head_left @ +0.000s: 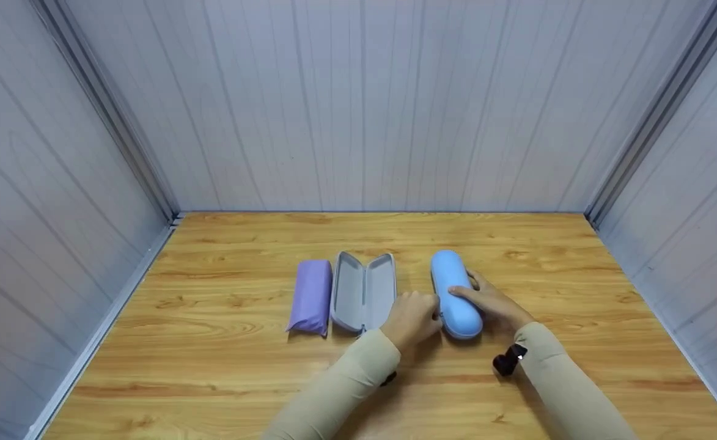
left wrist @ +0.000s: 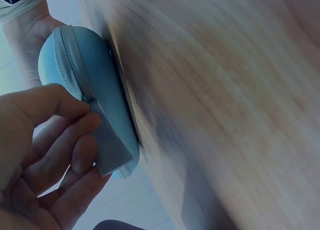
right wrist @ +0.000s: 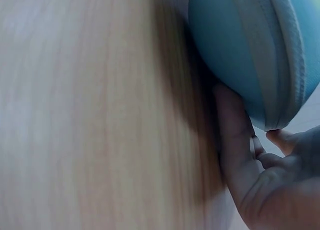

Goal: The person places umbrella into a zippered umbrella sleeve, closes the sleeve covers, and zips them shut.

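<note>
A light blue zippered case [head_left: 450, 287], long with rounded ends, lies on the table right of centre. My right hand [head_left: 492, 302] grips it from the right side, thumb over the top. In the right wrist view, fingers of that hand [right wrist: 250, 175] reach low along the case [right wrist: 225, 45], near the tabletop. My left hand [head_left: 413, 318] is at the case's near left side. Seen in the left wrist view, its thumb and fingers pinch a grey ribbed zipper pull [left wrist: 112, 147] that hangs from the grey zipper [left wrist: 72, 65]. The zipper looks closed there.
Left of my left hand, a grey case [head_left: 349, 293] lies unfolded with both halves facing up. Beside it on the left is a purple wrapped packet [head_left: 311, 296]. The wooden table [head_left: 224, 379] is bounded by pale panel walls [head_left: 358, 110] at the back and sides.
</note>
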The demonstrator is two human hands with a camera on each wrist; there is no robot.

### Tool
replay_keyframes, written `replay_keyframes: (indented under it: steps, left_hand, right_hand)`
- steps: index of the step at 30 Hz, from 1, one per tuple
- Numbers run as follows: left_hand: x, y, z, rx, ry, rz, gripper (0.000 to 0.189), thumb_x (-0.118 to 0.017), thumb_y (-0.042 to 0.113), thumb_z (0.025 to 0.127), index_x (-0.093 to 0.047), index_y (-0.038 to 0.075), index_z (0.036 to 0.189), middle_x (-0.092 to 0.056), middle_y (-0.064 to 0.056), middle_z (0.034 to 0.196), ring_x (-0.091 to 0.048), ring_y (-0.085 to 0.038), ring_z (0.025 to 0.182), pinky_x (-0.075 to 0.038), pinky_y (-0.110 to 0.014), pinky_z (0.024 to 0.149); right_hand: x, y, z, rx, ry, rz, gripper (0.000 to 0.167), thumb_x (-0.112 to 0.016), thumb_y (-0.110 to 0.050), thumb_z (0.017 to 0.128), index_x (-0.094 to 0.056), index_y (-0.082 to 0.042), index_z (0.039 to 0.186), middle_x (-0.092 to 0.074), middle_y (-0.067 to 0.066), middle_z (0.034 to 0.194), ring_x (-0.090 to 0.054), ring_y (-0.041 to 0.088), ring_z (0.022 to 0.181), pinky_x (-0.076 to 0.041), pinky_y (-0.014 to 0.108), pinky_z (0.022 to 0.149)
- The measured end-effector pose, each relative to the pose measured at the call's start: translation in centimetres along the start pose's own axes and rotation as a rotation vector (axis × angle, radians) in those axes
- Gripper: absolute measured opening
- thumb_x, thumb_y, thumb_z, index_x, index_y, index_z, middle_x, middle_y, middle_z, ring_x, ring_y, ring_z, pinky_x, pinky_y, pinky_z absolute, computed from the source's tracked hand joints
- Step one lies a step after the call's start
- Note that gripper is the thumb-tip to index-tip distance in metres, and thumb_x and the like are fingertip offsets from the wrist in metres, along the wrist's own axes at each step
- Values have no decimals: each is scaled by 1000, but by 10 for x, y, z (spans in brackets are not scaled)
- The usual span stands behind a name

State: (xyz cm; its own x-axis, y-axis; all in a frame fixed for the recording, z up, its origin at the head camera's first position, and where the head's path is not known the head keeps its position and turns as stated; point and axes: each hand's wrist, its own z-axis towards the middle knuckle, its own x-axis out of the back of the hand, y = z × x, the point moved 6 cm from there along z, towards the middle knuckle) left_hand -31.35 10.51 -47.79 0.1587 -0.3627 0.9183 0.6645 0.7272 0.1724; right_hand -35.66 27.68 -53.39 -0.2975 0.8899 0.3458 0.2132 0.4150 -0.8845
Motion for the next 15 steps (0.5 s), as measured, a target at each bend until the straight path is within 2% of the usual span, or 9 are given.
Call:
replay_keyframes:
  steps: [6,15]
  left_hand:
    - [-1,0,1,-3,13,10,9,-78,16,78,-70,15,73,-62,6,62,-52,-10,53,-48,-28,49]
    - [1,-3,2,8,-38,-23,9,-79,13,79,-72,11,75,-63,4,63,-51,-9,54,-48,-26,50]
  right_hand:
    - [0,-1,0,1,3,-13,107,-65,-58,91,0,-10,161,-9,27,163,-28,47,141,-29,60,111]
    - [2,-1,0,-13,-1,-57,110,-64,-62,89,0,-9,161,-10,29,162,-25,49,142,-26,63,111]
